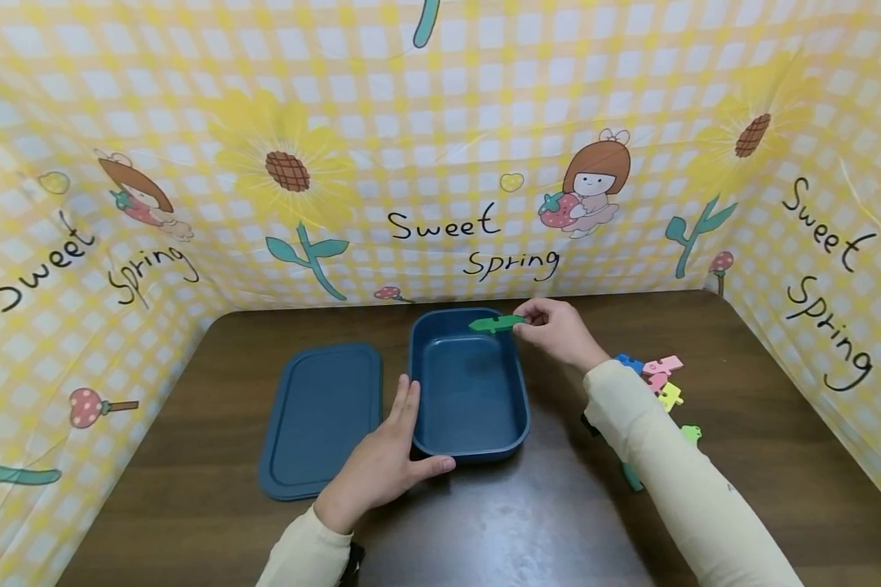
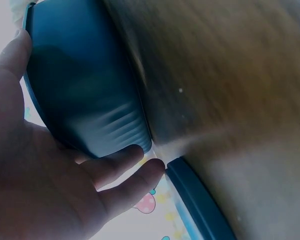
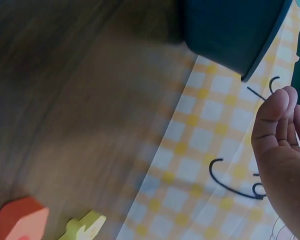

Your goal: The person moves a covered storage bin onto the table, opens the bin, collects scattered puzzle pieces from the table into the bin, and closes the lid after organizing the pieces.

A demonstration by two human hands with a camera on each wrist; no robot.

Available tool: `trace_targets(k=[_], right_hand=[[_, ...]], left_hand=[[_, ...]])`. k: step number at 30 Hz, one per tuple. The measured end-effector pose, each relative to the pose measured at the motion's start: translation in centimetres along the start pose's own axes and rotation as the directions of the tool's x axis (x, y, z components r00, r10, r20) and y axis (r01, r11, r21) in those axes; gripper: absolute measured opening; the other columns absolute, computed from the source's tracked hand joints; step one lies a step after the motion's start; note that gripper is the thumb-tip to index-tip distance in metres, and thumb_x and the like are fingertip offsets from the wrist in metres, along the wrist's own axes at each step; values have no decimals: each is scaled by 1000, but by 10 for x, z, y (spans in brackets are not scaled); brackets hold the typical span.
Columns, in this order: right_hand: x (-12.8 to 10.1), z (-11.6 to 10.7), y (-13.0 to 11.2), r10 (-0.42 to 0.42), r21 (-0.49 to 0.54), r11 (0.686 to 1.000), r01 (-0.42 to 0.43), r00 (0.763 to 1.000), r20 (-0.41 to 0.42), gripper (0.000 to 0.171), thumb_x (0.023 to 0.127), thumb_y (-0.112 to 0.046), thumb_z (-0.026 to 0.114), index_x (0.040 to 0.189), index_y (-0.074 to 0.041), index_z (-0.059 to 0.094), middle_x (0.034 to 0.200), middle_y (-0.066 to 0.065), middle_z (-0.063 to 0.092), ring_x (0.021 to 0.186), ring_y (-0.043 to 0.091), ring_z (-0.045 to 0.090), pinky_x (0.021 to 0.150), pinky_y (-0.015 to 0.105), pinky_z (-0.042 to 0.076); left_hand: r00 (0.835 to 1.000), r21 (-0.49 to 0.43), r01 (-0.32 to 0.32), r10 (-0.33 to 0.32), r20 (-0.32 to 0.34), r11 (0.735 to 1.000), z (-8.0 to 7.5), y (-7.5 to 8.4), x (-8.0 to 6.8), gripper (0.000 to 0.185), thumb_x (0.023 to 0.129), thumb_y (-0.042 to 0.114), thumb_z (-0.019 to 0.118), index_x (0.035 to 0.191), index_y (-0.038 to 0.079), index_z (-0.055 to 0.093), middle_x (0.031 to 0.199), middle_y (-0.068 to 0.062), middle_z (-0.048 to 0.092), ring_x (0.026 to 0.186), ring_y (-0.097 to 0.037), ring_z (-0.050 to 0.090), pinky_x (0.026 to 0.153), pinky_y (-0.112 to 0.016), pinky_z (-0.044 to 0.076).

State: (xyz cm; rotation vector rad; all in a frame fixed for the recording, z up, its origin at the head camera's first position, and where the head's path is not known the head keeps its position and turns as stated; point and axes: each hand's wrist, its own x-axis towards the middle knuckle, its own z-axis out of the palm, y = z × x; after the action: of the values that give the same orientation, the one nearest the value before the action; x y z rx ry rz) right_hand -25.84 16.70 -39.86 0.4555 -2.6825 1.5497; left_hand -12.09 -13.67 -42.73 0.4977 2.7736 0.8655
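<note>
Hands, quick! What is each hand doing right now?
Left hand: open, fingers straight against the blue box.
Right hand: pinches a green piece over the box.

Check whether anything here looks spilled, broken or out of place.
Nothing stands out. The blue box sits level and empty, its lid flat beside it, and the loose puzzle pieces lie together on the table.
</note>
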Motion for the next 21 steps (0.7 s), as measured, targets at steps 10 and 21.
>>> trace_targets(k=[10, 21], right_hand=[[15, 19, -10, -5, -49, 999, 5, 1000, 10, 19, 94, -17, 72, 110, -6, 71, 93, 8, 61, 84, 25, 55, 71, 36, 48], [27, 28, -16, 11, -52, 999, -11, 1000, -1, 20, 95, -18, 72, 111, -6, 70, 94, 9, 63, 85, 25, 57, 75, 37, 49]], left_hand=[[1000, 17, 9, -9, 13, 1000, 2, 3, -1, 115, 88, 64, 68, 163, 9, 1, 167, -8, -11, 111, -38, 63, 77, -48, 54], [1000, 9, -2, 2, 3, 1000, 1, 3, -2, 115, 87, 65, 67, 163, 6, 4, 167, -11, -8, 105, -37, 66, 71, -44, 53]])
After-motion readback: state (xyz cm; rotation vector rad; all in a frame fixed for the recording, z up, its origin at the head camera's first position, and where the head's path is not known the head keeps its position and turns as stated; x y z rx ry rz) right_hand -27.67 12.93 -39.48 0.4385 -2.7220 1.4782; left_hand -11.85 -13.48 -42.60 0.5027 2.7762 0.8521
